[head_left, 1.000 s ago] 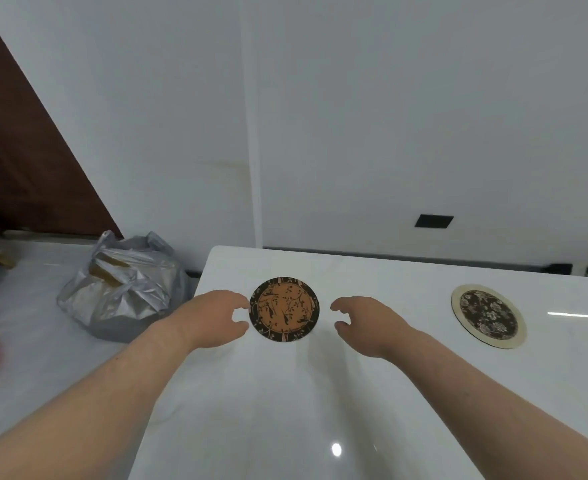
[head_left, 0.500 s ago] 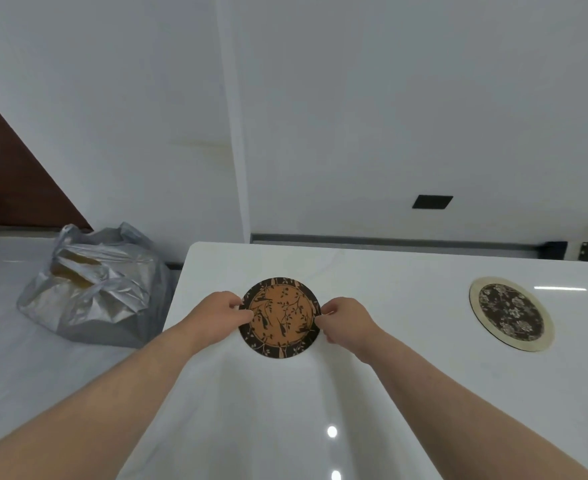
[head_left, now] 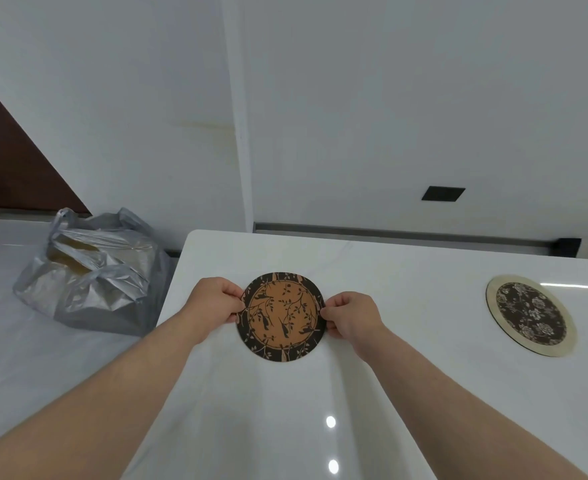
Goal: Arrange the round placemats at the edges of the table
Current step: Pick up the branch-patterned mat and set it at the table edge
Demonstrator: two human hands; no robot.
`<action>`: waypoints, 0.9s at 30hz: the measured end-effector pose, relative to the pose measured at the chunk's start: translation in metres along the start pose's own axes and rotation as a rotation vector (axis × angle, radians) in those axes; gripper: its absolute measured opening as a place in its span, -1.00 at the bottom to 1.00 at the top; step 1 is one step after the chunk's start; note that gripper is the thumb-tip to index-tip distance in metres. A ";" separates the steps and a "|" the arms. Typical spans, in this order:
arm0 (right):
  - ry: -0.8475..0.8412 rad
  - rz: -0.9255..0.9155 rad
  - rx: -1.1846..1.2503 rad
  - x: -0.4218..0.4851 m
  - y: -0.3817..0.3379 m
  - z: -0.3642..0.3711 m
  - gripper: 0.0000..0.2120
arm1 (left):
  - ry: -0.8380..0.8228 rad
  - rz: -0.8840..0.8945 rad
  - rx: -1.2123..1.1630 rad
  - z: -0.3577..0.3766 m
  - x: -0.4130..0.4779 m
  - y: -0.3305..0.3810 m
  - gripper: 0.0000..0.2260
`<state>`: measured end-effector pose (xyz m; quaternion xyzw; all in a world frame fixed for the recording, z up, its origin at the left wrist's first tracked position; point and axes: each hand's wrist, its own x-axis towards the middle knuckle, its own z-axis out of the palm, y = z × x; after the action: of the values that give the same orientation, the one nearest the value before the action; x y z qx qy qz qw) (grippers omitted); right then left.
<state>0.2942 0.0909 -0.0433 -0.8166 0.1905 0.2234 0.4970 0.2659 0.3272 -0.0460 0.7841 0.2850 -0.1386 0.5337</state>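
Note:
A round orange placemat (head_left: 281,315) with a black leaf-and-bird pattern sits on the glossy white table (head_left: 406,393), near its far left corner. My left hand (head_left: 212,301) pinches its left rim and my right hand (head_left: 349,318) pinches its right rim. Whether it rests flat or is lifted slightly, I cannot tell. A second round placemat (head_left: 531,315), dark floral with a cream border, lies flat at the far right of the table, away from both hands.
A crumpled silver plastic bag (head_left: 91,271) sits on the pale floor left of the table. A white wall rises just behind the table's far edge. A small dark rectangular plate (head_left: 443,193) is set in that wall.
Both hands closed in from either side of the orange placemat and took hold of its rim. The camera view shifted slightly left and down.

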 end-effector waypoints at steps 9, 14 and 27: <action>0.105 -0.098 -0.110 0.010 0.000 0.004 -0.90 | 0.035 0.051 -0.014 0.005 0.008 0.003 -0.87; 0.114 -0.182 -0.246 0.017 -0.001 0.004 -0.91 | 0.092 0.132 0.115 0.011 0.015 0.002 -0.85; -0.044 -0.640 -0.957 0.016 0.045 -0.010 0.02 | 0.058 0.528 0.965 0.003 0.007 -0.050 0.09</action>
<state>0.2854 0.0607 -0.0812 -0.9627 -0.1985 0.1401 0.1189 0.2415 0.3404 -0.0887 0.9881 -0.0027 -0.0931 0.1221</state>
